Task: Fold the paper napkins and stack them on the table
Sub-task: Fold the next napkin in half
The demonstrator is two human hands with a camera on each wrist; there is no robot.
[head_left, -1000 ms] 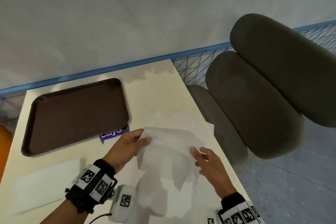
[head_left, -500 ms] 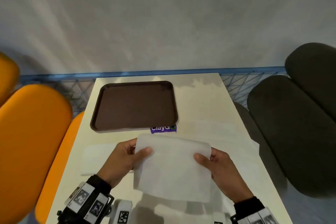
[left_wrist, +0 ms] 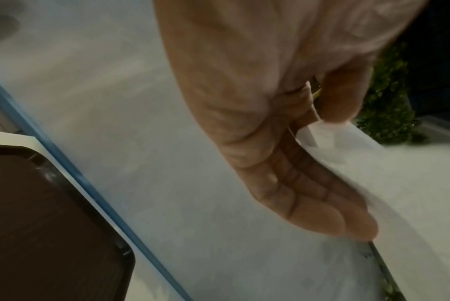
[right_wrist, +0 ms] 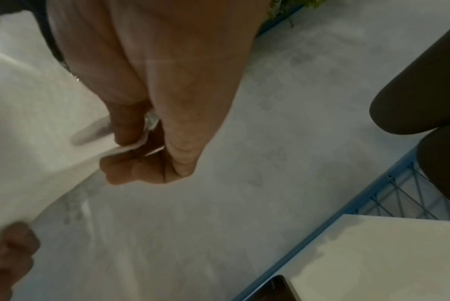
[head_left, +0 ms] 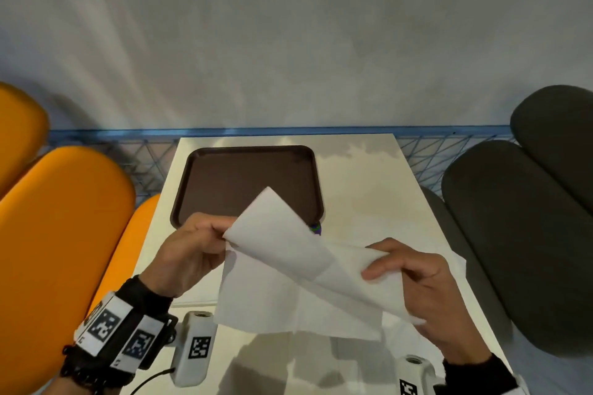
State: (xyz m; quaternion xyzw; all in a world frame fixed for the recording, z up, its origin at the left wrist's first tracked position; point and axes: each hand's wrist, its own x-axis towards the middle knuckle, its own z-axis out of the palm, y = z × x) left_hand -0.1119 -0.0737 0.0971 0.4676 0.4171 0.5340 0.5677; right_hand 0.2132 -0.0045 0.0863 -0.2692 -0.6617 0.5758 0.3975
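Observation:
I hold one white paper napkin [head_left: 279,269] in the air over the pale table [head_left: 369,196]. My left hand [head_left: 189,253] pinches its left edge, thumb on top in the left wrist view [left_wrist: 339,110]. My right hand [head_left: 423,285] pinches the right end between thumb and curled fingers, as the right wrist view [right_wrist: 131,146] shows. One flap of the napkin stands up in a point over the tray, and a diagonal crease runs toward my right hand. The rest of the sheet hangs down toward me.
A brown tray [head_left: 250,148] lies at the back left of the table, with a purple sticker [head_left: 316,228] at its near corner. Orange seats [head_left: 64,234] stand on the left, dark grey seats [head_left: 513,218] on the right. A blue wire rail [head_left: 288,131] runs behind the table.
The napkin was held flat between both hands; now its upper part is raised and turned over diagonally, and my right hand has dropped lower. My head has swung left, centring the table.

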